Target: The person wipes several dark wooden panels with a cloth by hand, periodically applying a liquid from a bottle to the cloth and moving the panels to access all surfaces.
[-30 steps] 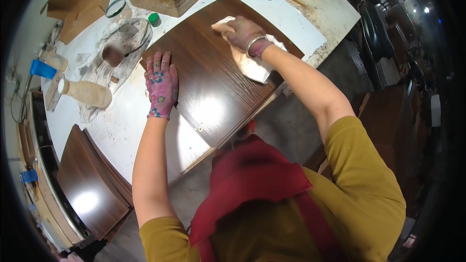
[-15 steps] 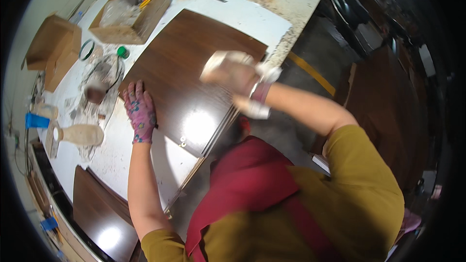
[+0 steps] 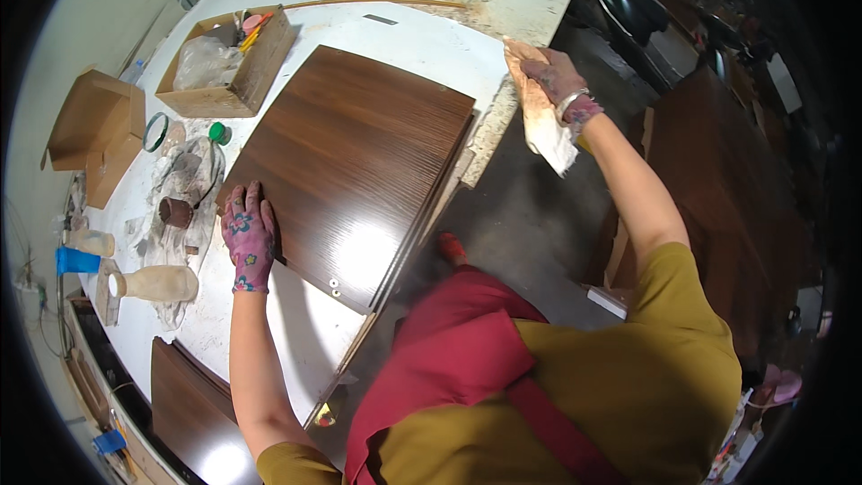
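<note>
A glossy dark brown wood-grain panel lies on the white-topped table, apparently stacked on others whose edges show along its right side. My left hand, in a purple flowered glove, rests flat by the panel's left edge, fingers stretched out. Out past the table's right edge, my gloved right hand grips a stained white rag that hangs down from it. Two small pale round fittings sit near the panel's front corner.
Left of the panel are a brown cup on a dirty cloth, a green-capped item, a cream bottle and a blue cup. Behind stands an open box of supplies. More brown panels lean at lower left.
My right hand has swung the rag off the panel, to the right and away beyond the table edge. The left hand stays at the panel's left edge.
</note>
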A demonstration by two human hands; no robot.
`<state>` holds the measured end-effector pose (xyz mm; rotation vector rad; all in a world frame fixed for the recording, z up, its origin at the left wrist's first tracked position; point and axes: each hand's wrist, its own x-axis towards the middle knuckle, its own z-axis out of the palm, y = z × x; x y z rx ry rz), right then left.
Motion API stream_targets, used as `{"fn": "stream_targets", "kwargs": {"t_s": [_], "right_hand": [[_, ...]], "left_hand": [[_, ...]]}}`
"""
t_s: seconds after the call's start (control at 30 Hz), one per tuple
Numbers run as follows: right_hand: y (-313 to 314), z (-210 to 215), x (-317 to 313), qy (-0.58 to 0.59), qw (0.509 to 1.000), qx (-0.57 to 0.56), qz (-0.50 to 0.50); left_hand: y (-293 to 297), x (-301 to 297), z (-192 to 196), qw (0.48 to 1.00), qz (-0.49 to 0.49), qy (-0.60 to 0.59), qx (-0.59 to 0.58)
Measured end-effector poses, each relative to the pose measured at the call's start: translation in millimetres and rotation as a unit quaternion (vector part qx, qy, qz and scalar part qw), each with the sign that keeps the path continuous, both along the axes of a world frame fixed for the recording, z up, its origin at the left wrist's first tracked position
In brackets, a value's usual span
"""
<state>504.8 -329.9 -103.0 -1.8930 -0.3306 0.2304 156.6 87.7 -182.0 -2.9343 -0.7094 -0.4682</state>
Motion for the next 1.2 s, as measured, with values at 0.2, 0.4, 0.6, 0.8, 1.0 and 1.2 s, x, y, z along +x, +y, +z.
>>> {"fn": "stream_targets", "kwargs": {"t_s": [0.2,0.4,0.6,0.8,1.0,1.2], "right_hand": [[147.8,20.4,-116.8,-0.439,0.841,-0.051,0.313],[239.6,-32.6,-169.5,-0.306,0.815,-0.092,0.483],[299.6,-53.9,-8.4,-0.408,0.838,-0.184,0.311],[261.3,-50.1,-148.4,-0.48,0.692,-0.081,0.533],[296.2,-28.7,73.2,-0.071,0.938,-0.193,0.28],[205.7,-73.8,63.3,0.115,0.967,0.0,0.228]], "left_hand": [[39.6,41.9,18.9,0.994,0.036,-0.107,-0.013],[22.9,92.8,3.4,0.982,0.18,0.006,-0.055],[16.6,91.6,8.4,0.983,0.18,-0.01,-0.028],[21.1,89.6,2.5,0.984,0.174,-0.036,-0.021],[25.7,93.9,6.7,0.985,0.171,-0.031,-0.017],[14.2,90.1,17.5,0.981,0.184,-0.021,-0.06]]}}
